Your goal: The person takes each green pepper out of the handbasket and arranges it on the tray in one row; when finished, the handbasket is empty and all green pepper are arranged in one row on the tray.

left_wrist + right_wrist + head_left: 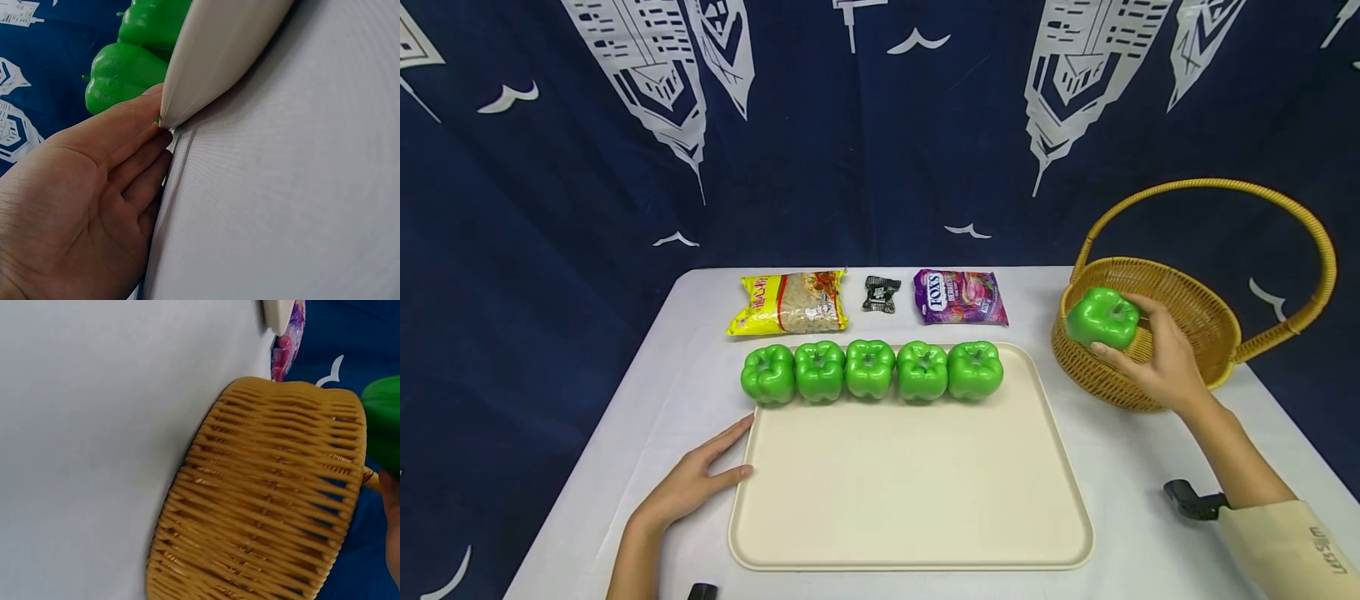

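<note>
In the head view my right hand (1168, 354) grips a green bell pepper (1103, 318) between thumb and fingers, over the near left rim of a wicker basket (1090, 379). The right wrist view shows that pepper (382, 419) at the right edge, past the basket's rim. Several more green bell peppers (870, 369) stand in a row along the far edge of a cream tray (917, 492). My left hand (692, 479) rests at the tray's left side, fingers extended. In the left wrist view its fingertips touch the tray's rim (200, 69).
Behind the tray lie a yellow food bag (790, 302), a small black packet (881, 294) and a purple FOX'S candy bag (961, 297). The basket's tall handle (1217, 183) arches up at the right. A dark patterned cloth (865, 150) hangs behind the white table (647, 400).
</note>
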Demonstrator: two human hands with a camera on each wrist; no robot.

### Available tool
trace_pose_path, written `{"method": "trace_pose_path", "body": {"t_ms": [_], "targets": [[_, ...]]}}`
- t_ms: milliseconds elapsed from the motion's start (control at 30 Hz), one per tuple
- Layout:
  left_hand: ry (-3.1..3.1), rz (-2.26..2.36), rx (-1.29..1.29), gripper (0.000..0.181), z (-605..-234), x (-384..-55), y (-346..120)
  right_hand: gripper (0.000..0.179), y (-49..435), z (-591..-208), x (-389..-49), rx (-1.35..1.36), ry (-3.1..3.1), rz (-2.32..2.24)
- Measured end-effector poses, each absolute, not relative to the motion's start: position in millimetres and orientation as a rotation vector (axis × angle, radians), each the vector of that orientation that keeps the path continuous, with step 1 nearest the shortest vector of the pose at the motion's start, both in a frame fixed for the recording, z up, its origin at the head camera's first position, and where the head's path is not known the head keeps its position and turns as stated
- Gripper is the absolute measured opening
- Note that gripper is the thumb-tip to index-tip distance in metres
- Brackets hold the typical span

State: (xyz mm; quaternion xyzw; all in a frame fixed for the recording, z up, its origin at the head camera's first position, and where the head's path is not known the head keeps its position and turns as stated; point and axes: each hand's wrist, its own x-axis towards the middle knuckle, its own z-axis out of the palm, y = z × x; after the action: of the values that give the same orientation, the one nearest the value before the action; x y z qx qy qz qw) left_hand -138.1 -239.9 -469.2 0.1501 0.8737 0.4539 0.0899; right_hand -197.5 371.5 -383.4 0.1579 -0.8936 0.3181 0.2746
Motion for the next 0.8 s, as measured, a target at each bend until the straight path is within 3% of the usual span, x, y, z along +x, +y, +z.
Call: {"method": "trace_pose_path", "body": {"t_ms": [400,800], "targets": [[2.619,1.321,0.449,0.068,-469.7,-137.7,-240.0,0.097,353.8,-376.4,-196.5,0.599,-2.336,0.871],[2.606,1.340,0.452,0.068,-470.9,-138.1,-240.2,0.080,333.7,-383.2,-190.2,0.624,-2.595,0.790]]}}
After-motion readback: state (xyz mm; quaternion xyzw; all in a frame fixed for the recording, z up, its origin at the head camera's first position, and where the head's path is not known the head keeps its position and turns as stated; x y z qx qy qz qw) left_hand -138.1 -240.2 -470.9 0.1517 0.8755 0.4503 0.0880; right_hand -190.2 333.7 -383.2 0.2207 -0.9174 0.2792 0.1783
